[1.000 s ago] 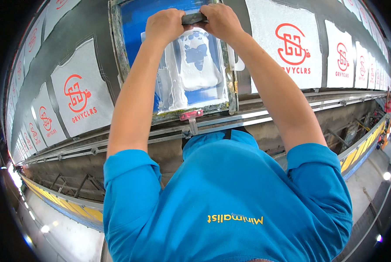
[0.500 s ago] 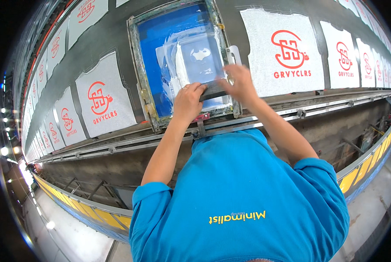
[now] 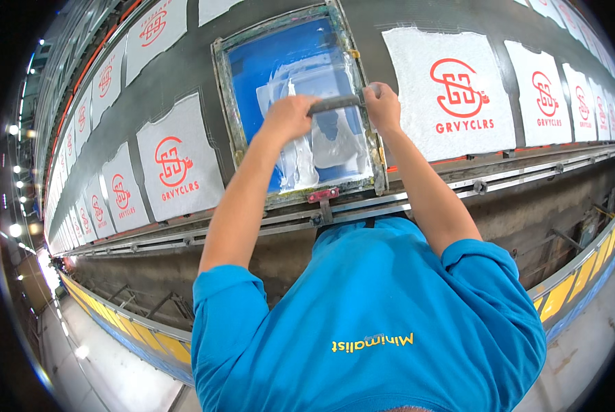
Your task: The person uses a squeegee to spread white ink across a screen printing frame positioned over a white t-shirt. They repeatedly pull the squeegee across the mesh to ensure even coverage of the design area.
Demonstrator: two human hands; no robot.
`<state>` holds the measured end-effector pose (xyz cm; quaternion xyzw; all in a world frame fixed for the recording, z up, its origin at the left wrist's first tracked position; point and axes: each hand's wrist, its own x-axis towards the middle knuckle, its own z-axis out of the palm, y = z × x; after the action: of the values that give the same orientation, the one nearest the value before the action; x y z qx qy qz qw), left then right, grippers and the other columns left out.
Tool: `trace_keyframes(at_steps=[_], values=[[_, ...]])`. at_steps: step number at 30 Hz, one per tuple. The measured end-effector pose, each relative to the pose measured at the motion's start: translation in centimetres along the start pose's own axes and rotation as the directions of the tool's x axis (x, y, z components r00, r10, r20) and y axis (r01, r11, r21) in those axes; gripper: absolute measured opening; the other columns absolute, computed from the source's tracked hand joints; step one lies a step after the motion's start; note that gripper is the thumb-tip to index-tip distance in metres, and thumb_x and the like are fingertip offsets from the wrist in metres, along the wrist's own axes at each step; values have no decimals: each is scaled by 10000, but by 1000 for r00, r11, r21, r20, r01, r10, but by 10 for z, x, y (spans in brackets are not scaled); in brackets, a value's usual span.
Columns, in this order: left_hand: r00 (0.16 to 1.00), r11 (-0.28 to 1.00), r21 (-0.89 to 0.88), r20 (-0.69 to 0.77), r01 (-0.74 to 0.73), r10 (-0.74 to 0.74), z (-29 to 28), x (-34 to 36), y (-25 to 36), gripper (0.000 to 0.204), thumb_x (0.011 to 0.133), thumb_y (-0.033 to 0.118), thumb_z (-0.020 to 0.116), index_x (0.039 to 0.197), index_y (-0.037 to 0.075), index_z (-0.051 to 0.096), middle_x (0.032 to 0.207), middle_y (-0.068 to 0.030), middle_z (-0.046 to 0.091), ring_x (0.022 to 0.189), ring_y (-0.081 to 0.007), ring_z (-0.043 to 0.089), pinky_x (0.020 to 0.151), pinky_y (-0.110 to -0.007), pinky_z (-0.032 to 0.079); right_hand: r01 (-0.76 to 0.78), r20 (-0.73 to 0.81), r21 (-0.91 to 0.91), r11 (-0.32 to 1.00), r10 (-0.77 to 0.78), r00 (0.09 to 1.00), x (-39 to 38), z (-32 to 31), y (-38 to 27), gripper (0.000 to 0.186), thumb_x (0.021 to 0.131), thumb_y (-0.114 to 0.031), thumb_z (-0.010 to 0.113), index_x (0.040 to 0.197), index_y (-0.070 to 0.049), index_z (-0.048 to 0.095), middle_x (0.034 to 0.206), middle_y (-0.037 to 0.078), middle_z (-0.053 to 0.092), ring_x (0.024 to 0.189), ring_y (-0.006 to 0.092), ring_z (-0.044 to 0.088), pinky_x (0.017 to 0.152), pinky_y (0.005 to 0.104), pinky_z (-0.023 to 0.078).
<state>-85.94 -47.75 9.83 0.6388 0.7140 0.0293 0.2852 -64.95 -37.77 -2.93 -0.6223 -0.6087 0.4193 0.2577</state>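
A screen-printing frame with blue mesh lies on the dark printing table. Inside it, a dark squeegee stands across a paler window in the mesh, smeared with white ink. My left hand is wrapped round the squeegee's left end. Past its other end, my right hand is closed at the frame's right edge, where a white handle sits; the fingers mostly hide that handle. Below the squeegee, the wet window shows a grey-white coat. A red clamp sits at the frame's near edge.
White shirt panels with red prints lie on both sides, the nearest being a right panel and a left panel. A metal rail runs along the table's near edge. Beyond it curves a yellow-and-blue barrier.
The squeegee and my left hand have moved away from me, up the screen. My right hand has gone from near the squeegee's right end to the frame's right edge. The view has shifted slightly.
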Motion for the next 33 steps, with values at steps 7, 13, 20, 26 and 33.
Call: trace_keyframes(at_steps=[7, 13, 20, 26, 33], values=[[940, 996, -54, -337, -73, 50, 31, 15, -29, 532, 820, 4, 620, 1325, 154, 701, 1307, -146, 712, 1191, -364, 672, 1014, -434, 549, 35, -9, 130, 991, -34, 999, -14, -11, -18, 381, 952, -337, 667, 1182, -39, 726, 1064, 224, 762, 978, 387, 736, 885, 443, 567], [886, 988, -12, -444, -154, 133, 140, -106, 14, 631, 704, -87, 597, 1316, 35, 687, 1370, -183, 678, 1287, -365, 632, 1119, -457, 503, 78, 3, 78, 994, -79, 997, -15, -12, -24, 412, 951, -356, 675, 1202, -34, 731, 1098, 221, 755, 1025, 384, 724, 924, 454, 552], [840, 970, -122, -531, -210, 115, 111, -178, 6, 559, 716, -23, 690, 1272, 35, 693, 1253, -151, 705, 1212, -333, 651, 1050, -429, 521, 188, -49, 55, 981, -185, 982, -31, -1, -80, 416, 954, -353, 701, 1213, -29, 734, 951, 143, 737, 840, 246, 679, 830, 392, 530], [815, 987, 40, -558, -159, 154, 63, -224, -132, 385, 662, 106, 788, 1039, 105, 712, 1024, -45, 718, 1020, -285, 694, 888, -425, 551, 76, 80, 155, 985, -89, 993, -106, 116, -130, 425, 957, -330, 707, 1255, -27, 695, 900, 108, 719, 805, 179, 654, 795, 354, 525], [925, 988, 115, -353, -107, 141, 5, -271, -334, 396, 792, 475, 835, 857, 123, 665, 864, -71, 705, 871, -294, 718, 722, -433, 575, 162, -5, 211, 964, -165, 986, -200, 313, -158, 354, 939, -246, 713, 1203, -10, 703, 887, 128, 725, 785, 188, 669, 735, 339, 534]])
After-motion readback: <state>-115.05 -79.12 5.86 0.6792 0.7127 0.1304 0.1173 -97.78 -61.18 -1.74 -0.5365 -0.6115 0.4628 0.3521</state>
